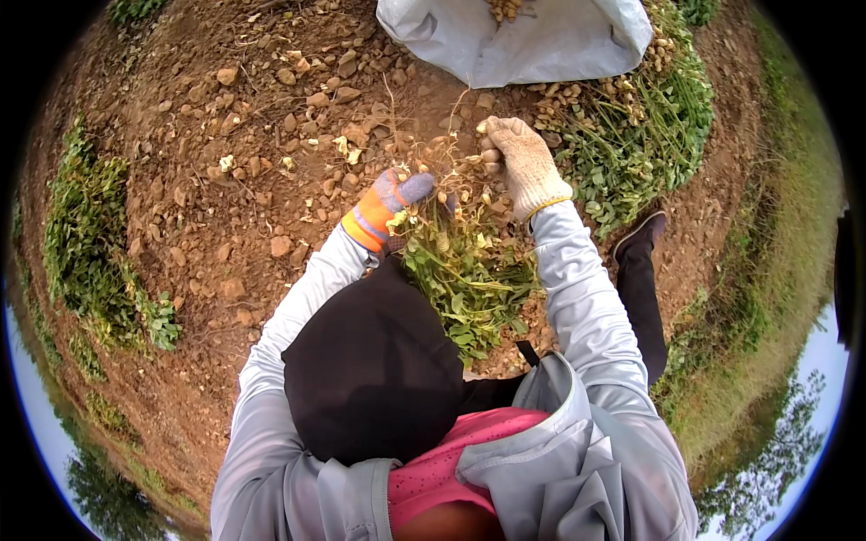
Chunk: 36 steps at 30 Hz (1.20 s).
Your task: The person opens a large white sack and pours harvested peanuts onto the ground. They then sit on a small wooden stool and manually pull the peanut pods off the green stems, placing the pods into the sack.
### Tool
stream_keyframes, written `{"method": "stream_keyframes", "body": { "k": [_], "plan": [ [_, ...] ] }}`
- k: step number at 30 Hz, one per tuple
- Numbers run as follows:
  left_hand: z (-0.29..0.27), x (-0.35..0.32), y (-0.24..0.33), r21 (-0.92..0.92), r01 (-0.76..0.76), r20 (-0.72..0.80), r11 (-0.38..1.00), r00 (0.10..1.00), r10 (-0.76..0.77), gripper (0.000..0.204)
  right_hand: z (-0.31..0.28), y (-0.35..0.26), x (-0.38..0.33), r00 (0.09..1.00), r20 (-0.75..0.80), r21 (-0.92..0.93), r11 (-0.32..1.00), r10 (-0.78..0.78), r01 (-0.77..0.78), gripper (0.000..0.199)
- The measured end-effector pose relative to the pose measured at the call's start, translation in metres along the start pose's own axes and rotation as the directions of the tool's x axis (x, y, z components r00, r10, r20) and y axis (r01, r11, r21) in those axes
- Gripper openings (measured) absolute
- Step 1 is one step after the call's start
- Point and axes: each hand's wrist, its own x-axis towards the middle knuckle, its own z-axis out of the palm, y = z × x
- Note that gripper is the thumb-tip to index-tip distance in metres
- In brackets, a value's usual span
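Note:
My left hand [383,209], in an orange and grey-purple glove, is closed around a peanut plant [469,284] near its roots. Its leafy green stems hang toward my body, while thin roots and several pods spread out above the glove. To the right of those roots is my right hand [526,164], in a cream knitted glove with a yellow cuff edge. Its fingers are curled in a pinch, and a small pale peanut [483,127] shows at the fingertips.
Ahead lies a white sack [541,50] with peanuts [507,8] inside its mouth. Pulled peanut plants [645,149] are heaped at the right, beside my shoe [639,234]. More leafy plants [95,248] lie at the left on stony brown soil [225,198]. Grass [767,261] borders the far right.

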Motion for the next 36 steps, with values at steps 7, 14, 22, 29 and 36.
{"method": "stream_keyframes", "body": {
  "k": [7,14,22,29,36],
  "plan": [
    [-0.006,-0.002,-0.003,-0.375,0.032,-0.16,0.926,0.982,-0.098,0.052,-0.024,-0.02,0.035,0.899,0.377,-0.037,0.966,-0.223,0.256,0.042],
    [-0.008,-0.003,-0.003,-0.425,0.0,-0.202,0.905,0.975,-0.095,0.049,-0.029,-0.044,0.02,0.946,0.323,-0.371,0.921,0.012,0.115,0.059],
    [-0.002,-0.004,0.007,-0.329,-0.022,-0.288,0.944,0.954,-0.078,0.046,-0.008,-0.009,-0.01,0.951,0.294,-0.738,0.655,0.097,0.161,0.034],
    [-0.007,0.008,0.006,-0.181,-0.084,-0.255,0.98,0.966,0.036,0.043,-0.005,-0.006,-0.015,0.907,0.406,-0.471,0.824,-0.114,0.314,0.031],
    [-0.024,0.0,-0.007,-0.298,-0.034,-0.511,0.954,0.849,-0.13,0.04,-0.013,-0.03,0.034,0.983,0.162,-0.141,0.988,0.082,-0.059,0.034]
  ]
}}
